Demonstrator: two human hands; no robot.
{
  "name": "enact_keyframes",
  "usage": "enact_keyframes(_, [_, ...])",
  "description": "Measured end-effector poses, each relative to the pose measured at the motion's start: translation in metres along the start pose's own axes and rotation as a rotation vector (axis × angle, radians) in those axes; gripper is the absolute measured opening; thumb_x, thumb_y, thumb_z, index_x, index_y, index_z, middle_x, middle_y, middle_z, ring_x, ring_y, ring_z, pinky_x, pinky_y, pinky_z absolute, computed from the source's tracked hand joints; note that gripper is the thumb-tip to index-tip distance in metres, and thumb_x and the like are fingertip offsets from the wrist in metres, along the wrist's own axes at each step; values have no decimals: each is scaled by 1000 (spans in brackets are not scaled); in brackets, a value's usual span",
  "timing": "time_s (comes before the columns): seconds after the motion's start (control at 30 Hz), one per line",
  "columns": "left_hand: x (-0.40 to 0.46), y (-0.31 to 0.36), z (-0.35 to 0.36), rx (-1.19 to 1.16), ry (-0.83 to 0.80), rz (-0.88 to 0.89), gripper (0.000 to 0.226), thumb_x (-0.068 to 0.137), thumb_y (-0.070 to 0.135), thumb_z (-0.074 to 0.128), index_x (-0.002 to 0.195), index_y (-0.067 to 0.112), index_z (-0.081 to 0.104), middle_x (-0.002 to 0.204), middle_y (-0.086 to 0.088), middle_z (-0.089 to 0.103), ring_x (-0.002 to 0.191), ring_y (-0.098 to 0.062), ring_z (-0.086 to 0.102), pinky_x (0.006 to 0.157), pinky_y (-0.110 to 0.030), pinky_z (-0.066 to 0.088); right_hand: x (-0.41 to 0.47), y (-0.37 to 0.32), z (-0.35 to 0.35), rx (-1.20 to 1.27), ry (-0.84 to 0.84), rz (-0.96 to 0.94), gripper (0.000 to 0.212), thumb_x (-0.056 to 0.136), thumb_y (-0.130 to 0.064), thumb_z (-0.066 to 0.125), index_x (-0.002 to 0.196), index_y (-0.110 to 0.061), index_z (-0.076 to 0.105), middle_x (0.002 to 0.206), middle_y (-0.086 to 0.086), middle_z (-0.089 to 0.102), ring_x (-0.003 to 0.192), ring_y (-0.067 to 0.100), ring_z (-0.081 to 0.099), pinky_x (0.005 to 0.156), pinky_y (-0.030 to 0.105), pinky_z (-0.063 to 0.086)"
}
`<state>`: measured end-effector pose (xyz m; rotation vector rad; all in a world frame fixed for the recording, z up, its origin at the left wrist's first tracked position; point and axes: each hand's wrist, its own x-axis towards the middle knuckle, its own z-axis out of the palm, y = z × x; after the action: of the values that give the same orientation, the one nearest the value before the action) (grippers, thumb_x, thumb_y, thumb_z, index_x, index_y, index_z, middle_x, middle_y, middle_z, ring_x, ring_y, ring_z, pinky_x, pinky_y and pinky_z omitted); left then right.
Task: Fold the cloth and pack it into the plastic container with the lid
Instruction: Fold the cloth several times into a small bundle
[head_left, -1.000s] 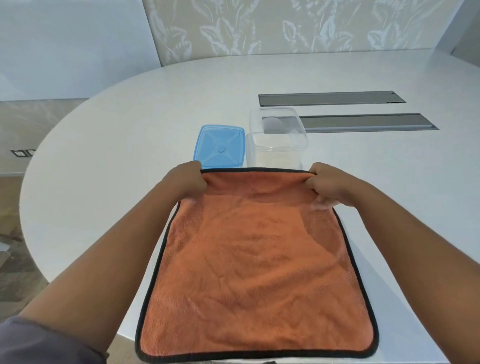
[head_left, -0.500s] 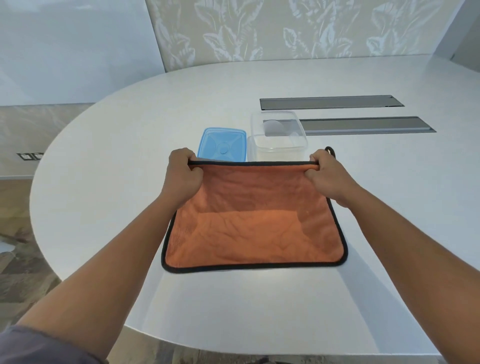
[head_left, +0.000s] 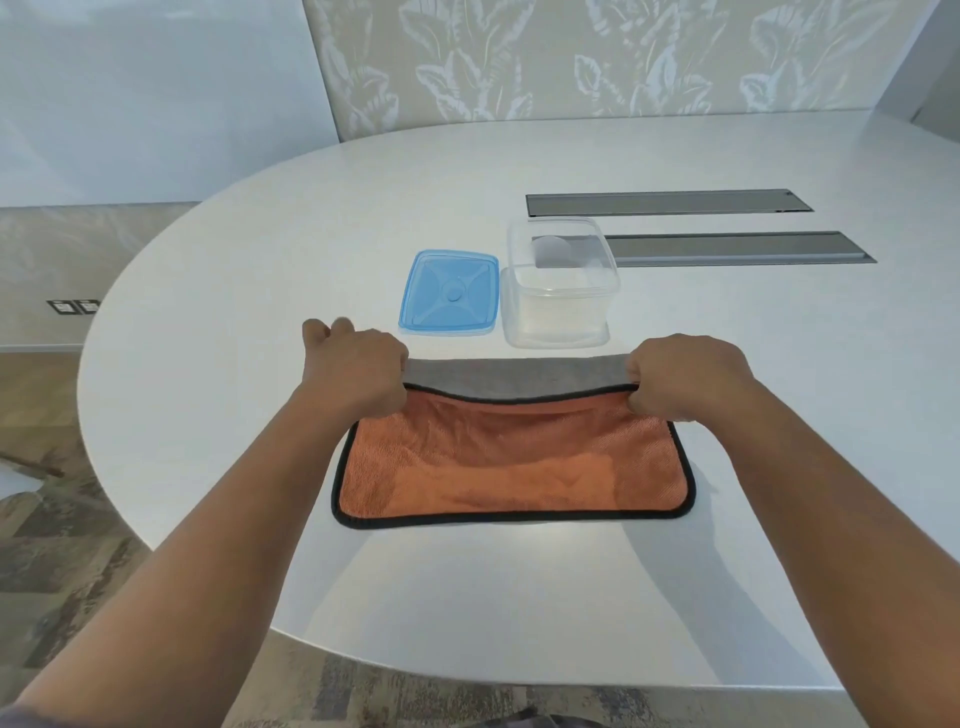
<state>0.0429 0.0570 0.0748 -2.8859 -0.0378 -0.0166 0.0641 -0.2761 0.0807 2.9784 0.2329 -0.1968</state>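
An orange cloth (head_left: 511, 467) with a black hem and a grey back lies on the white table (head_left: 260, 260). Its far edge is rolled over toward me, so a grey strip shows along the top. My left hand (head_left: 358, 369) grips the far left corner and my right hand (head_left: 685, 379) grips the far right corner. Just beyond the cloth stands a clear plastic container (head_left: 561, 291), open and with nothing inside. Its blue lid (head_left: 449, 293) lies flat on the table to the container's left.
Two long grey slot covers (head_left: 670, 202) are set into the table behind and to the right of the container. The table's rounded edge runs close on my left and in front of me, with floor below. A patterned wall stands behind.
The near edge of the cloth has been drawn away from me onto the table. Both hands have turned the far edge over, exposing the grey back. The hands sit lower on the table now.
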Motion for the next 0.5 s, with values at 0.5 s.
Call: enact_keyframes(0.5, [-21, 1, 19, -223, -407, 208, 28, 80, -4, 53, 65, 16, 42, 67, 1, 44, 58, -14, 39, 50, -25, 31, -18, -10, 27, 147, -342, -264, 26, 76, 7, 45, 74, -18, 41, 72, -1, 41, 63, 18, 35, 53, 27, 28])
